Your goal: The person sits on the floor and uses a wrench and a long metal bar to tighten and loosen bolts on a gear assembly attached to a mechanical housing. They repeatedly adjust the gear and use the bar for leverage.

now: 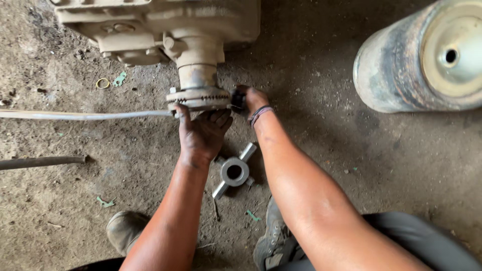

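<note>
**Hands on the flange, cross-piece underfoot**

While the left hand cups the toothed flange from below, the right hand pinches a small dark part at its 3 o'clock edge. Flange sits at 12 o'clock on the housing, shaft axis running 12 to 6, face toward the person. That part could slip into the dirt; the steel cross-piece by the boot invites a stumble.

Toothed round flange on beige gearbox output neck, grimy, facing down toward dirt floor; small dark part touching its right edge.
</note>
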